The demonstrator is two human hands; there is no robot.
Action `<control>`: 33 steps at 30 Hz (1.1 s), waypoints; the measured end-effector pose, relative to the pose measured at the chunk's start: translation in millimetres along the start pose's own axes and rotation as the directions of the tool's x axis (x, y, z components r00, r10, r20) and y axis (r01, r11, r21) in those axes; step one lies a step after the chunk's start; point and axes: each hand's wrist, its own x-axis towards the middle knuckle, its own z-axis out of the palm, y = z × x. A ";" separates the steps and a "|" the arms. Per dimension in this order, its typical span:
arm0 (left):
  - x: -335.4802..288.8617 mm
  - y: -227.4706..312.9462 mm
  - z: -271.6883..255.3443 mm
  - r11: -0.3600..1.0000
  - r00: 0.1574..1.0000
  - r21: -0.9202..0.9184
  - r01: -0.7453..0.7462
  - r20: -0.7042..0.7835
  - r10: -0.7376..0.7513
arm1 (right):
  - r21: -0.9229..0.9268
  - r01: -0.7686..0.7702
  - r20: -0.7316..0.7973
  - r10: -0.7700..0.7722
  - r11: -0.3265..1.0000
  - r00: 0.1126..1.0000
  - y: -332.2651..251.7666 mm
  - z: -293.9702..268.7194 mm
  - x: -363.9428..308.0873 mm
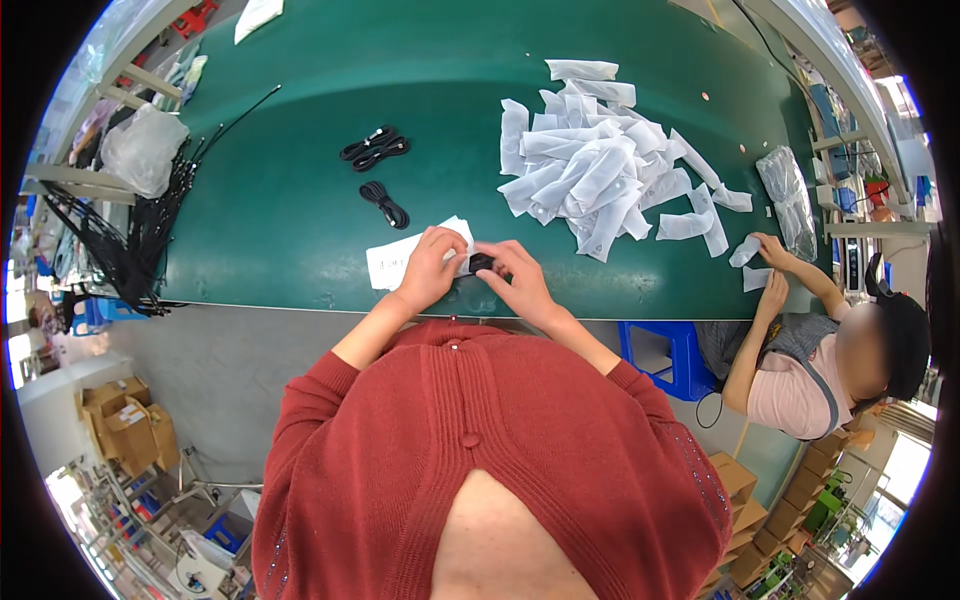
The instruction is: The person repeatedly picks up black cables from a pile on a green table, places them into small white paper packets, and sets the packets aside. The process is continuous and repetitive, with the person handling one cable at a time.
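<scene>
Close to the table's near edge, my left hand (437, 267) pinches the edge of a thin white pouch (462, 233). More flat white pouches (386, 266) lie under and beside it, to its left. Just to the right, my right hand (519, 280) has its fingers closed on a coiled black cable (481, 263), held against the pouch's mouth. How far the cable reaches into the pouch is hidden by my fingers. Farther off on the table lie a bundled black cable (384, 205) and a bigger clump of bundled black cables (375, 148).
A heap of filled white pouches (590, 170) covers the table's right part. Loose black cables (150, 225) hang over the left edge beside a clear plastic bag (145, 150). At right, a co-worker's hands (775, 270) handle white pouches near a clear-wrapped pack (788, 203). A blue stool (685, 365) stands below.
</scene>
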 end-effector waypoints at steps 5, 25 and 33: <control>16.2 14.9 -7.7 0.760 0.955 -0.592 0.270 0.063 -0.290 | 0.032 0.092 -0.121 -0.088 0.995 0.989 -14.5 0.0 18.9; -11.8 -35.9 29.8 0.926 0.993 0.372 0.072 0.059 -0.101 | -0.522 0.198 0.001 -0.231 0.830 0.973 -19.4 38.0 136.5; -19.4 -46.2 29.4 0.967 0.988 0.215 0.139 -0.103 -0.119 | -0.574 0.046 0.192 0.080 0.818 0.978 42.3 104.8 158.4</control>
